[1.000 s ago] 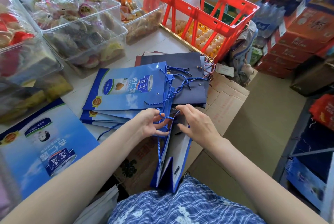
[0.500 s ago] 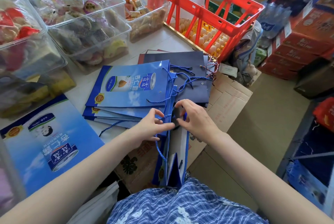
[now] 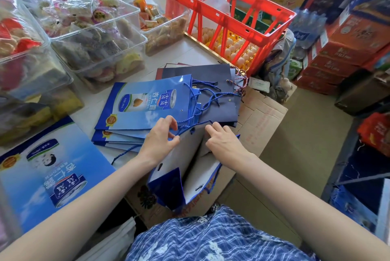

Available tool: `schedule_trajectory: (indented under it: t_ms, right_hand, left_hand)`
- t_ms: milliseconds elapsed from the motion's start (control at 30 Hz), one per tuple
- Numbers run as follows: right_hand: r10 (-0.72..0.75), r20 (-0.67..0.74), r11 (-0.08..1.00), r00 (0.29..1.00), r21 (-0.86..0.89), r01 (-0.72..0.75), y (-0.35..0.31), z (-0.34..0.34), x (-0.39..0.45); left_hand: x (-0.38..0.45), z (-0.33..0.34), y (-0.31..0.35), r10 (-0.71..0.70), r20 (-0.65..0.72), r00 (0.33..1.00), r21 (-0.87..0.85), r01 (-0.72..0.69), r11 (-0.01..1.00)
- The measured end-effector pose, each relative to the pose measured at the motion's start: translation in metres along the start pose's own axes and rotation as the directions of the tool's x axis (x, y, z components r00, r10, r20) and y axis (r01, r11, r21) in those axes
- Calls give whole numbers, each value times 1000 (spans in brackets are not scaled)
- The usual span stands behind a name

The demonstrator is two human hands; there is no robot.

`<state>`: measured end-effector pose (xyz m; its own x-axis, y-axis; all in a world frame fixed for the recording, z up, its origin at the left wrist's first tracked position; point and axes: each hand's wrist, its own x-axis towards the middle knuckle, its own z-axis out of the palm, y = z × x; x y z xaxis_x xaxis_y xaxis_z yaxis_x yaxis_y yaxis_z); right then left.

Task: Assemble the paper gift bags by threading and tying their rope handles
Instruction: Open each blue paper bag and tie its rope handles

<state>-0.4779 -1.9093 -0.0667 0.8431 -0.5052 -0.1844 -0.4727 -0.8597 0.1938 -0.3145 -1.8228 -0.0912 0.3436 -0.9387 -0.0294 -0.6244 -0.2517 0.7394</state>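
Blue gift bag (image 3: pixel 147 102), "杏仁露" label

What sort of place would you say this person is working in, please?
Most likely a small grocery shop or its stockroom: clear bins of wrapped snacks line the counter, a red crate stands over trays of eggs, and stacked red cartons fill the floor.

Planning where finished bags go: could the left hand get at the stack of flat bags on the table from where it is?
Probably yes. The left hand is right at the near edge of the stack, with nothing between them, though its fingers are busy on the open bag.
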Motion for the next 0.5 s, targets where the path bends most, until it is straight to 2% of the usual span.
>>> schedule_trajectory:
  t_ms: [67, 133, 200, 267, 367, 433, 500]
  right_hand:
    - [-98, -7, 992, 995, 75, 98, 5, 8, -1]
    - [-147, -125, 974, 981, 152, 165, 8, 9, -4]
    - [-109, -252, 962, 962, 217, 166, 11, 13, -7]
    - [-38, -321, 937, 946, 317, 146, 12, 13, -11]
    - [110, -257, 877, 960, 480, 28, 17, 7, -17]
    - [93, -144, 816, 985, 579, 8, 21, 3, -19]
    - [75, -94, 761, 993, 649, 4, 24, -4, -21]
  left_hand:
    - [2, -2, -1, 25, -11, 1000, 31, -25, 999]
    - [3, -3, -1, 53, -22, 998, 79, -51, 996]
    - [4, -3, -2, 61, -29, 998, 102, -58, 993]
    - [4, -5, -5, 44, -33, 998, 101, -40, 994]
    - [4, -8, -11, 21, -43, 999, 92, -17, 996]
    - [4, -8, -11, 13, -43, 999, 84, -9, 996]
    - [4, -8, -10, 7, -44, 999, 85, -3, 996]
